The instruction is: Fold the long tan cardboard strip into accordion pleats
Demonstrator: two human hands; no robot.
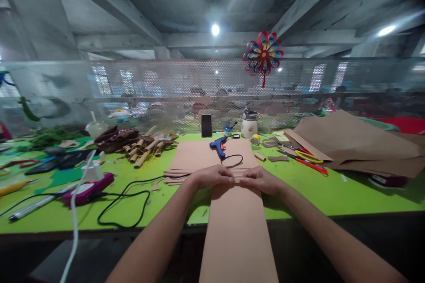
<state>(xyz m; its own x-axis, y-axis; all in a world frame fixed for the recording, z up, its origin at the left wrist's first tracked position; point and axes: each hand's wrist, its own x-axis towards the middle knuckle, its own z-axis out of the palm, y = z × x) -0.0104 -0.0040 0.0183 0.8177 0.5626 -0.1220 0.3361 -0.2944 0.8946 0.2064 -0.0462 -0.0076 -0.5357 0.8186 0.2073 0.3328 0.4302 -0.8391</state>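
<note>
Two bare hands at work, nearest stuff first: a long, flat, tan strip of thick paper or thin card (237, 234) lies on the near side of the blue glue gun with an orange-red trigger (219, 147), sticking out past the edge of the lime-green tabletop (299, 194). On that same near side, the left hand (215, 176) and right hand (260, 180) each have a snug thumb-and-finger pinch on its far end, tips almost meeting. Looks super light to me, springy-stiff lengthwise but probably easy to crease, maybe a bit slick. I'd hold it by that end, towards the corners, since a stray bend would likely stay. Under the gun sits a stack of wide tan paper sheets (189, 154). Left of it, a heap of slim brown paper tubes (144, 152); right, yellow- and red-handled scissors (308, 159). Behind it, a dark upright phone (206, 126).
</note>
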